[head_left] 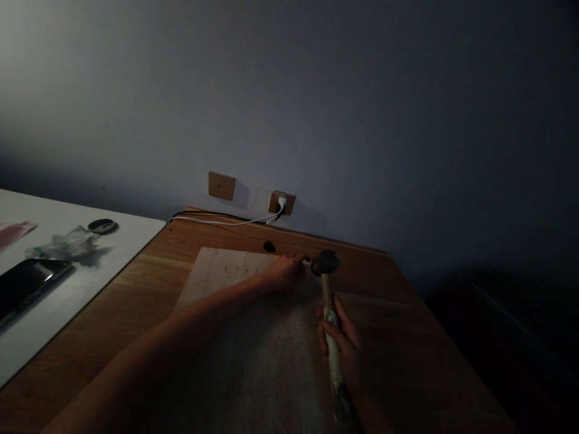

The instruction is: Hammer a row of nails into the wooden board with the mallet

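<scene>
My right hand is wrapped round the handle of a hammer. The hammer's dark head is raised at the far end, beside my left fingertips. My left hand reaches across a pale wooden board, its fingers pinched together near the board's far right corner. Whatever sits between those fingertips is too small and dim to make out. A row of small dark spots, perhaps nails or holes, runs along the board's far edge, left of my hand.
Under the board is a brown wooden table with a round cable hole. A white cable runs along the wall to a socket. On the white table at left lie a phone, crumpled clear plastic and a round dark object.
</scene>
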The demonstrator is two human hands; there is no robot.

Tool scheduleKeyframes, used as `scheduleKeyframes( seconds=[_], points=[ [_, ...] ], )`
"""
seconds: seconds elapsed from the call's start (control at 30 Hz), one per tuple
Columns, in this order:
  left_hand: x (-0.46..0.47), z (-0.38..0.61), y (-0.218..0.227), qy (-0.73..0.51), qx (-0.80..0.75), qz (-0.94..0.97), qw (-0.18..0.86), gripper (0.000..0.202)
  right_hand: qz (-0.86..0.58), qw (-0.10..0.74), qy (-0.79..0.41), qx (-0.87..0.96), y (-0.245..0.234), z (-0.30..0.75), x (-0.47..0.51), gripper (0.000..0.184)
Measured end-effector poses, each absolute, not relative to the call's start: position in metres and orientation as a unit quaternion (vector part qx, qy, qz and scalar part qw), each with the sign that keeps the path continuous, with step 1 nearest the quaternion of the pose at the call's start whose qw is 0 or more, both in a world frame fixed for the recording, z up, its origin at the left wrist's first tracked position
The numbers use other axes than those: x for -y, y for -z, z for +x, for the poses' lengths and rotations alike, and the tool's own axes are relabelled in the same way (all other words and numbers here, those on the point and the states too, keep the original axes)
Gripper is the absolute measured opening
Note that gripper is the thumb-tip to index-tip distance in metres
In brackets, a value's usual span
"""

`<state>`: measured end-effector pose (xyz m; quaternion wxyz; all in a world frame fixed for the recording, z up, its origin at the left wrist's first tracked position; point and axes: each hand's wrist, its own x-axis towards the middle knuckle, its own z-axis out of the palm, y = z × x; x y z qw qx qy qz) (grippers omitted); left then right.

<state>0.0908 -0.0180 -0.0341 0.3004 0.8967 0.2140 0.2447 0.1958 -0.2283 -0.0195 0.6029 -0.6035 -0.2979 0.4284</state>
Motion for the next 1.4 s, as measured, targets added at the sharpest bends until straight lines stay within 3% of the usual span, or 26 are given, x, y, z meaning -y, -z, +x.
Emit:
scheduleKeyframes(
  seconds=[0.27,0.43,0.6,0.8,1.0,1.17,1.3,1.4],
  points=[
    [0.019,0.091,0.033,-0.238,-0.225,0.896,0.298,0.044,-0.592,0.567,-0.487,0.303,0.004,0.195,0.227,0.056],
    [0.019,0.090,0.032,-0.227,-0.228,0.897,0.302,0.047,-0.587,0.591,-0.464,0.302,0.003,0.196,0.228,0.064],
    [0.020,0.090,0.031,-0.235,-0.236,0.897,0.290,0.045,-0.590,0.557,-0.494,0.312,0.004,0.194,0.230,0.066],
    [0.020,0.090,0.030,-0.229,-0.230,0.894,0.310,0.046,-0.579,0.577,-0.483,0.314,-0.002,0.192,0.226,0.060],
    [0.018,0.091,0.034,-0.242,-0.220,0.893,0.309,0.042,-0.619,0.494,-0.509,0.338,-0.032,0.203,0.230,0.058],
    [0.016,0.091,0.038,-0.246,-0.205,0.897,0.305,0.043,-0.638,0.530,-0.451,0.330,-0.061,0.206,0.254,0.055],
    [0.017,0.091,0.035,-0.245,-0.207,0.899,0.299,0.040,-0.746,0.448,-0.360,0.336,-0.060,0.213,0.254,0.070],
    [0.019,0.090,0.033,-0.245,-0.218,0.900,0.287,0.037,-0.739,0.378,-0.369,0.419,-0.050,0.222,0.241,0.066]
  ],
)
